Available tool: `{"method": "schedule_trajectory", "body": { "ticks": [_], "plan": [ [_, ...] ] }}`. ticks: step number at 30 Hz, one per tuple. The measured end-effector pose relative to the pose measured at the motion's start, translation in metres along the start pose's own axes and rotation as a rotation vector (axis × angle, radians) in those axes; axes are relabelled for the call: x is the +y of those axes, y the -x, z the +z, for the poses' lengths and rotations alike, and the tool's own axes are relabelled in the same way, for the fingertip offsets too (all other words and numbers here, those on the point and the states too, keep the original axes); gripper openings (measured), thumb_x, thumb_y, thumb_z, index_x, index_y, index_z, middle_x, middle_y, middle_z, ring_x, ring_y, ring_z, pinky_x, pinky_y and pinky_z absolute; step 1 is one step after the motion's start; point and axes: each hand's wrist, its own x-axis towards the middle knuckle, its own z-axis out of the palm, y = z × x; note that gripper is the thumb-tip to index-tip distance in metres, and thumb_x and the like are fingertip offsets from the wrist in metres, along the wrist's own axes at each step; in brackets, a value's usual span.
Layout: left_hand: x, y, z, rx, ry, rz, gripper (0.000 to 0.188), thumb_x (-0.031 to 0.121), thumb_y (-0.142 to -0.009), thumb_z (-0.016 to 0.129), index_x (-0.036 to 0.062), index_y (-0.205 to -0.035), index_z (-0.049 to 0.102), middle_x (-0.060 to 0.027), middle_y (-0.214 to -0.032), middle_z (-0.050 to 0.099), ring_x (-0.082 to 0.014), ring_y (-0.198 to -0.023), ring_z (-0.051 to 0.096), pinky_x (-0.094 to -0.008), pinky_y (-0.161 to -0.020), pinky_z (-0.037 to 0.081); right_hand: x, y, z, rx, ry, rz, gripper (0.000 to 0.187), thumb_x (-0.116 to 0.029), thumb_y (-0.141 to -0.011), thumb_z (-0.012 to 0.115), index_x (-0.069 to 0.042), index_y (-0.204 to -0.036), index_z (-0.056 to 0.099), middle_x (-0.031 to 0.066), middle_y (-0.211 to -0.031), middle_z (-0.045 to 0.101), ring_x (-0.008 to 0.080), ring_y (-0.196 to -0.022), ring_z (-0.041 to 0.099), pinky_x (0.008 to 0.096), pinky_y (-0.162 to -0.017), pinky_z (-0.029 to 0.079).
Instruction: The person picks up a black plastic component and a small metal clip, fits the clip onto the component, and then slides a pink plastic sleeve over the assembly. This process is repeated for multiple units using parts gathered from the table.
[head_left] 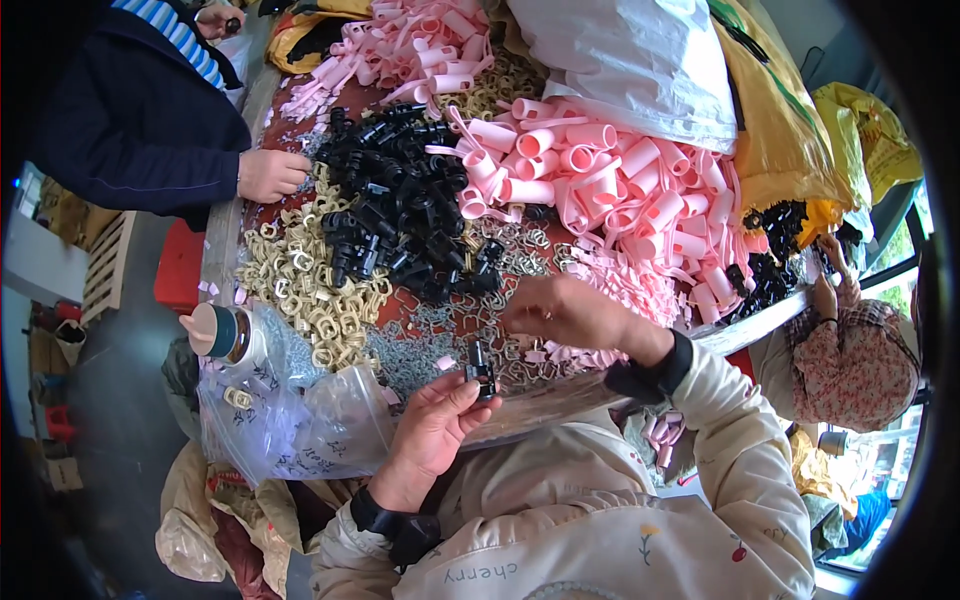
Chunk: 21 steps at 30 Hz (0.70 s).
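— Which thing is the nearest?
— It is the cream smock [600, 545] of the person, and at each wrist there is a dark band [655, 372]. Next comes the table [545, 410], whose near edge is wrapped in plastic.
— And the left hand?
— The left hand [432, 425] is at this edge. Its thumb and fingers pinch a black part [480, 372], leaving no gap around it. The part points away from the person.
— Does the right hand hold something also?
— This I cannot tell. The right hand [565, 312] is beyond the black part and apart from it, with its fingers bent inward; the fingertips do not show clearly.
— What lies about the hands?
— To the left of the left hand there are clear bags [340, 420], with a bottle [240, 335] beside them. Small metal clips [410, 355] are scattered in front of the left hand. Pink chips [630, 290] lie near the right hand, and cream rings [330, 325] farther to the left.
— And beyond this?
— There is a black heap [400, 200] of similar parts, and to its right many pink tubes [640, 157]. At the left side a co-worker's hand [270, 176] is near the black heap; what it touches, I cannot see. On the far side a white sack [640, 70] lies against the tubes, and a yellow sack [780, 90] is beside it.
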Motion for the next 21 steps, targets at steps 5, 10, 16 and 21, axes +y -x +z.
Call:
{"method": "schedule_trajectory", "body": {
  "ticks": [5,10,16,21],
  "plan": [
    [0.003,-0.002,0.001,0.076,0.059,0.009,0.015,0.007,-0.078,0.054,0.0013,-0.093,0.055,-0.0115,-0.088,0.058,-0.0202,-0.079,0.059,-0.0236,-0.065,0.05,0.035,-0.057,0.0,0.225,0.479,-0.107,0.019,-0.012,-0.072,0.056,-0.005,-0.089,0.054,0.0115,-0.075,0.052,0.0278,-0.069,0.054,0.0352,-0.058,0.043],
    [0.006,0.003,-0.002,0.08,0.064,0.055,0.014,0.007,-0.078,0.054,0.0019,-0.092,0.055,-0.0114,-0.088,0.059,-0.0204,-0.079,0.059,-0.0238,-0.064,0.05,0.048,-0.074,0.011,0.105,0.711,0.107,0.015,-0.015,-0.073,0.054,-0.005,-0.084,0.054,0.0137,-0.075,0.056,0.0293,-0.07,0.056,0.0378,-0.06,0.044],
    [-0.001,-0.004,-0.007,0.062,0.067,0.161,0.013,0.01,-0.079,0.053,0.0054,-0.091,0.056,-0.0127,-0.091,0.058,-0.0221,-0.084,0.057,-0.0296,-0.074,0.048,0.044,-0.041,0.009,0.321,0.343,-0.016,0.012,-0.015,-0.076,0.054,-0.004,-0.079,0.053,0.0087,-0.065,0.055,0.0239,-0.058,0.055,0.0354,-0.053,0.042],
    [-0.01,-0.026,-0.011,0.044,0.172,0.286,0.01,0.005,-0.078,0.054,0.0071,-0.088,0.057,-0.0065,-0.09,0.059,-0.0155,-0.086,0.055,-0.0279,-0.077,0.045,0.039,-0.023,0.018,0.251,-0.122,0.1,0.016,-0.017,-0.081,0.051,-0.003,-0.074,0.052,0.0022,-0.06,0.051,0.0139,-0.052,0.048,0.0293,-0.048,0.039]
  ]
}}
